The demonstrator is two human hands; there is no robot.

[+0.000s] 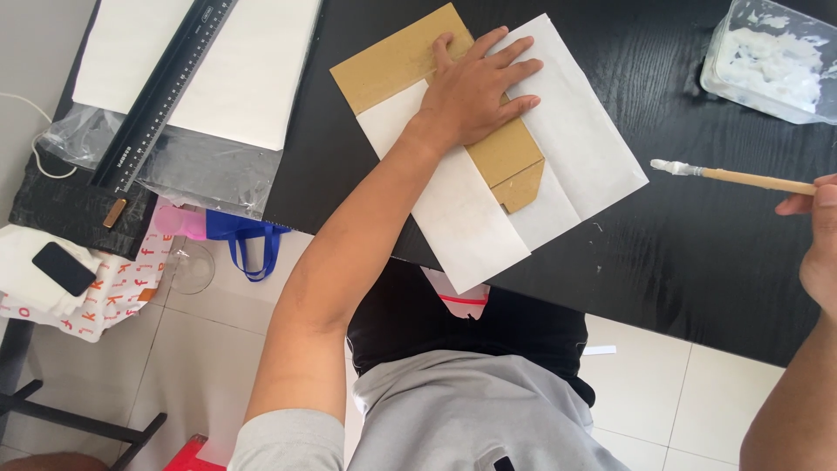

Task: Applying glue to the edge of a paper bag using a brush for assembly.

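Observation:
My left hand point(478, 87) lies flat, fingers spread, on a brown cardboard piece point(397, 59) and the white paper point(575, 139) wrapped partly over it, on the black table point(697, 244). One paper flap point(453, 218) is folded over the cardboard near the table's front edge. My right hand point(815, 240) at the right edge holds a wooden-handled brush point(741, 178) with white paste on its tip point(673, 167), held above the table to the right of the paper.
A clear plastic tub of white paste point(772, 57) stands at the back right. At the back left lie a black ruler point(161, 92), white sheets point(253, 70) and a plastic sleeve point(200, 179). Bags and a phone point(63, 268) sit on a low surface beside the table at the left.

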